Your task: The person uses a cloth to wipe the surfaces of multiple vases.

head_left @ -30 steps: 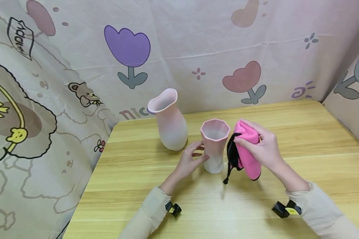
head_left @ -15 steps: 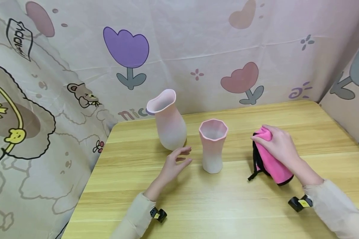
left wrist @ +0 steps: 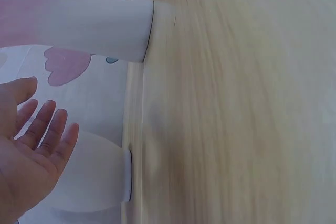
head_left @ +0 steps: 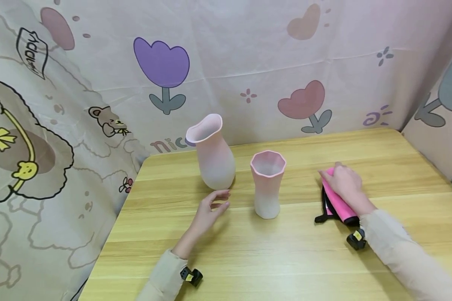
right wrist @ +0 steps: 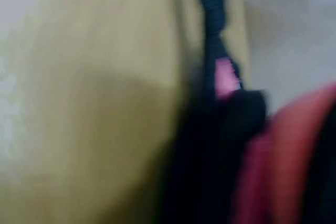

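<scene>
My right hand [head_left: 348, 184] grips a folded pink cloth bundle [head_left: 339, 201] with black edging and a black cord, low over the right half of the table. In the right wrist view the bundle [right wrist: 296, 150] is blurred and close to the camera. My left hand [head_left: 204, 214] is held with loosely bent fingers, nothing in it, left of a faceted pink-to-white vase [head_left: 268, 194]. Behind that hand stands a second vase [head_left: 216, 165], rounder, with a wavy rim. In the left wrist view the left palm and fingers [left wrist: 39, 150] show bare, apart from the faceted vase [left wrist: 105, 27].
Both vases stand upright on a light wooden table [head_left: 248, 259]. A printed cloth backdrop [head_left: 226, 50] with flowers and cartoon figures rises along the back and sides of the table. Each wrist wears a small black camera, such as the one on the left [head_left: 191, 276].
My left hand has let go of the faceted vase and drawn back to the left. The right hand has carried the pink cloth bundle rightward, away from the vase, and lowered it toward the table.
</scene>
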Tool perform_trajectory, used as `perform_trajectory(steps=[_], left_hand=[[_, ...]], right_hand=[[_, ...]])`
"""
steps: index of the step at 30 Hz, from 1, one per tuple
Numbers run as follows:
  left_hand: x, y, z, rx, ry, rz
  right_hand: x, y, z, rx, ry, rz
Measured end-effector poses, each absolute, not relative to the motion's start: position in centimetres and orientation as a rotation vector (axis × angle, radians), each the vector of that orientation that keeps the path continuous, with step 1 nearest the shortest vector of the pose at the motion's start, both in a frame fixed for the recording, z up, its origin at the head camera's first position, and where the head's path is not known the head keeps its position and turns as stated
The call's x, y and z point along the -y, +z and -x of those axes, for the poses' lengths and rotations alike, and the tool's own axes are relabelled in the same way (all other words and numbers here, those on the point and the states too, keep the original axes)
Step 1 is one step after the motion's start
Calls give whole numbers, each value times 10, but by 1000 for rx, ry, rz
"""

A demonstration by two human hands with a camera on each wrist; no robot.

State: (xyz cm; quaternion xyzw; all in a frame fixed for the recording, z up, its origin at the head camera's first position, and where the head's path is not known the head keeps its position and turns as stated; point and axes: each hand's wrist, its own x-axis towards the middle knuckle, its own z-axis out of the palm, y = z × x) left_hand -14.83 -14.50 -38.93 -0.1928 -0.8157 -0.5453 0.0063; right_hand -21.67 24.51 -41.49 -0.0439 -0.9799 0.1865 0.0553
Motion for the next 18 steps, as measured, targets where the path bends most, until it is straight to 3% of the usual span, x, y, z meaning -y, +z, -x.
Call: perform_trajectory(steps=[9,18], left_hand=[[156,-384,145,2550,-1642,423],[192,-396,164,2687,-1199,265]], right_hand=[[-243,-426,222,2917,562,216],[-255,-405,205,2890,511,-69]])
